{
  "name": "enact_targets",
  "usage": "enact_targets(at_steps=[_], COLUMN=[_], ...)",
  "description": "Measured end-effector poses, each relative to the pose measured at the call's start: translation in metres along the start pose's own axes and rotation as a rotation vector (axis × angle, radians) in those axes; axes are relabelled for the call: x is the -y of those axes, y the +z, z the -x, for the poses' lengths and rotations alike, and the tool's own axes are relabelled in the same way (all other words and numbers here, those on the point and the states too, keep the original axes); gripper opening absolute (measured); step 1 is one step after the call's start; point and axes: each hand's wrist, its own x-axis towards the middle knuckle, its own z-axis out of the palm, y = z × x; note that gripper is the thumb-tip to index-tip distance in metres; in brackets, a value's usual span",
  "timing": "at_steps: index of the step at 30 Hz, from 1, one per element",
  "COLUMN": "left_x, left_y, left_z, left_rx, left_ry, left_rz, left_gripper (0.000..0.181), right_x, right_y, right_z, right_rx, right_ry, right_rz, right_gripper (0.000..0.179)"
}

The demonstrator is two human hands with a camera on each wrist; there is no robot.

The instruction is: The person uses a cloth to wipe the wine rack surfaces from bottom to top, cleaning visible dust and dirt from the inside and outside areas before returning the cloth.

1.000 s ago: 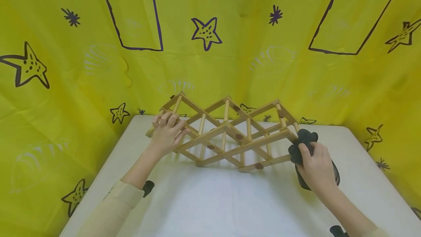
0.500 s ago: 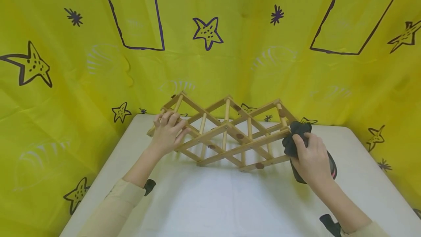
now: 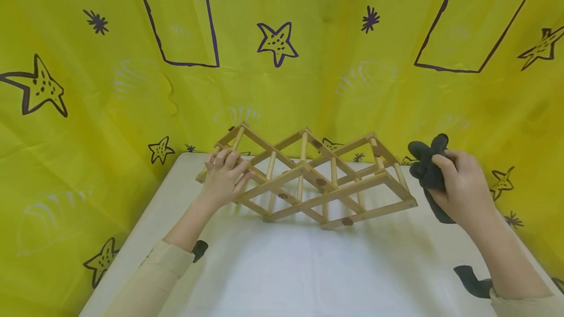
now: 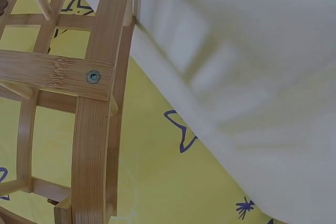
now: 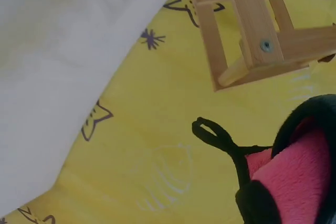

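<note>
A folding wooden wine rack [image 3: 304,180], made of crossed slats and round dowels, stands across the white table. My left hand [image 3: 222,177] grips its left end with bent fingers. My right hand [image 3: 469,194] holds a dark plush mitt [image 3: 429,160] in the air, off the rack's right end. The right wrist view shows the mitt's pink lining [image 5: 294,177] and a dark hanging loop [image 5: 212,132], apart from the rack end [image 5: 257,35]. In the left wrist view the rack's slats [image 4: 92,145] and a screw show, but the left hand does not.
The white tabletop [image 3: 273,268] stretches in front of the rack. Behind it hangs a yellow curtain [image 3: 326,97] printed with stars and fish. Dark pieces [image 3: 473,283] show at both wrists.
My right hand first slid the mitt a little left along the rack's right end, then carried it right and up, away from the wood. The left hand and rack have stayed still.
</note>
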Motion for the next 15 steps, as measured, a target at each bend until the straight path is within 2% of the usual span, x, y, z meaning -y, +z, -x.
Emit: enact_targets(at_steps=[4, 7, 15], left_x=[0.000, -0.001, 0.000], left_y=[0.000, 0.000, -0.001], left_z=[0.001, 0.001, -0.001], left_rx=[0.007, 0.001, 0.005], left_ry=[0.002, 0.003, 0.005], left_rz=[-0.003, 0.004, -0.003], left_gripper=[0.046, 0.046, 0.044], right_x=[-0.008, -0.009, -0.009], right_y=[0.004, 0.010, 0.018], right_z=[-0.016, -0.025, -0.041], right_rx=[0.038, 0.081, 0.197], right_ry=[-0.083, -0.119, -0.204], right_rz=[-0.002, -0.010, 0.030], right_gripper=[0.036, 0.065, 0.064])
